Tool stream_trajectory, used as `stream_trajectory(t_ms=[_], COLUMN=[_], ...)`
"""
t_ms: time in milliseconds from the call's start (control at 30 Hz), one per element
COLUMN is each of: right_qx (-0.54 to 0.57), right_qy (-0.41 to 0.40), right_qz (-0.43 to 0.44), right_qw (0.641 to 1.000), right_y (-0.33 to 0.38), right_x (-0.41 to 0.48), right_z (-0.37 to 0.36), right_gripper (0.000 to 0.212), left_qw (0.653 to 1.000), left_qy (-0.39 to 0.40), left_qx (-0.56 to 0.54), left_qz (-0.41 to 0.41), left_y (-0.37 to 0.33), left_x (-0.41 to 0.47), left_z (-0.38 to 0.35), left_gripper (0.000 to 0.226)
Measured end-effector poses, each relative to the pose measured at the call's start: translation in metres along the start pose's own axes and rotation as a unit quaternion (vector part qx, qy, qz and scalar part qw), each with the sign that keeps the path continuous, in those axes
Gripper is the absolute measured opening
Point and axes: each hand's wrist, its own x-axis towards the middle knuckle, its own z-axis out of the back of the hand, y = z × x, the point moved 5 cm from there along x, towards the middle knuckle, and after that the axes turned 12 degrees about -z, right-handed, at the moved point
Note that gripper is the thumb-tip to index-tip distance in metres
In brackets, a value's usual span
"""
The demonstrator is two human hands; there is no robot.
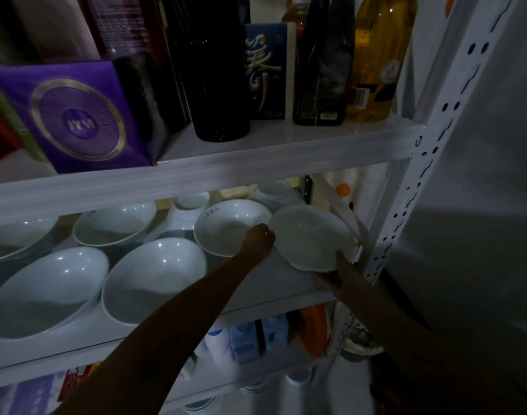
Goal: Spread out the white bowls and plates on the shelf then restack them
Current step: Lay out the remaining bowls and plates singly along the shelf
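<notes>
Glossy white bowls (154,280) lie spread along the left of the shelf (265,307); the left hand (257,239) grips the near rim of a shallow dish (230,226) just left of centre. The right hand (335,272) holds a smooth round plate (311,236) tilted at the shelf's right end, thumb over its near rim, beside the dish and the nearer to restack on it

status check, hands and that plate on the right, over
Both hands on the plate: left hand at its left rim, right hand under its near edge. Shallow bowl sits close on its left.
</notes>
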Motion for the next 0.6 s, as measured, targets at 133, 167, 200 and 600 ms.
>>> stream_trajectory(t_ms=[133,167,200,600], right_qx=[-0.026,-0.039,-0.052,-0.147], right_qy=[-0.029,-0.032,-0.036,-0.083], right_qz=[0.028,0.03,0.031,0.033], right_qw=[0.999,0.998,0.998,0.985], right_y=[0.005,0.008,0.012,0.03], right_x=[-0.003,-0.004,-0.006,-0.02], right_z=[0.006,0.007,0.007,0.007], right_gripper=[0.053,0.052,0.052,0.05], left_qw=[0.997,0.996,0.994,0.947], left_qy=[0.018,0.026,0.038,0.169], left_qx=[0.034,0.049,0.065,0.253], left_qz=[-0.062,-0.072,-0.081,-0.103], left_y=[0.004,0.006,0.008,0.034], left_x=[-0.005,-0.008,-0.011,-0.026], left_z=[0.0,0.001,0.002,0.016], left_gripper=[0.037,0.039,0.041,0.054])
